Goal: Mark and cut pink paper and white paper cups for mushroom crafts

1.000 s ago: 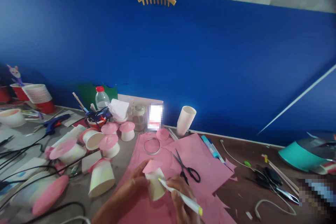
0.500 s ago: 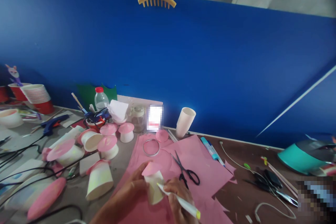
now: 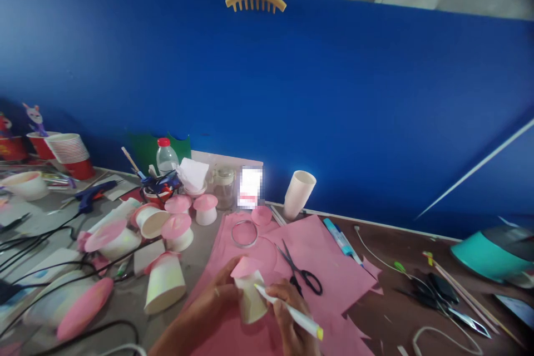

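At the lower middle, my left hand (image 3: 221, 297) is closed round the left side of a pale paper cup (image 3: 251, 301) with a pink paper piece (image 3: 246, 267) on its upper end. My right hand (image 3: 288, 311) grips a white marker (image 3: 301, 319) with a yellow end, its tip touching or very near the cup's side. Beneath both hands lies pink paper (image 3: 329, 267). Black-handled scissors (image 3: 306, 277) rest on it, just beyond my right hand, and a metal ring (image 3: 245, 233) lies farther back.
Pink-topped cups (image 3: 164, 283) and black cables crowd the left. A glass jar (image 3: 224, 188) and a tall white cup stack (image 3: 299, 193) stand by the blue wall (image 3: 334, 94). A blue marker (image 3: 339, 237), a white cord and more scissors (image 3: 469, 322) lie right.
The whole scene has shifted slightly right in view. My hands keep the same holds on the cup and marker, with the marker tip still at the cup's side.
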Demonstrator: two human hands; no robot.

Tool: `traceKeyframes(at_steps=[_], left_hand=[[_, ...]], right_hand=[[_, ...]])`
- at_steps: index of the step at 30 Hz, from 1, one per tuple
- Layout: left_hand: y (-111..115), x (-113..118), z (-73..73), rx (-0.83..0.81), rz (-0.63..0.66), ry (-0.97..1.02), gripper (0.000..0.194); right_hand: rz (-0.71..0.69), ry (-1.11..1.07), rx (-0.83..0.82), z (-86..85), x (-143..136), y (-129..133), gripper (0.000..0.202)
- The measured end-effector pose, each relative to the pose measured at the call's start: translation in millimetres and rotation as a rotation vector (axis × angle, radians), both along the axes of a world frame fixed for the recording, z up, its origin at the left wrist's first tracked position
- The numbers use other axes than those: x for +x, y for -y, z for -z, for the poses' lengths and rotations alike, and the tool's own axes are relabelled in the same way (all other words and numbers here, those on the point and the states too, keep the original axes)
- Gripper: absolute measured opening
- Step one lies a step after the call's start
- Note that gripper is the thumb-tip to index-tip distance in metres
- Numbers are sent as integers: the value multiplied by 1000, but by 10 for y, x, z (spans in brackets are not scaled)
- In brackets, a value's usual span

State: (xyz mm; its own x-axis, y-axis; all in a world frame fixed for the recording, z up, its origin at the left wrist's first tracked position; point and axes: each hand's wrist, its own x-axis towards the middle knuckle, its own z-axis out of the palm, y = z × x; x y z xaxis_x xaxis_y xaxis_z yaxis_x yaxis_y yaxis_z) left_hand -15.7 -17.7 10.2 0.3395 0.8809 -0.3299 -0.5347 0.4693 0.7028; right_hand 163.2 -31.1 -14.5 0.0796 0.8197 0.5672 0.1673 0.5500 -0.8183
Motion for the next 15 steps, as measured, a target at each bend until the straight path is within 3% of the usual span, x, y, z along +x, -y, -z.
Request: traceKeyframes(at_steps=[5,10,15], left_hand=[[2,-6,63,-3,-29,8,92],[4,-4,77,-19,-34,4,93],[-1,-17,119,-34,-27,-8,98]], right_hand=[[-24,10,40,-11,-11,13,26],[-31,39,89,-101,23,-7,25],[-148,140,179,-211,83,-27,21]])
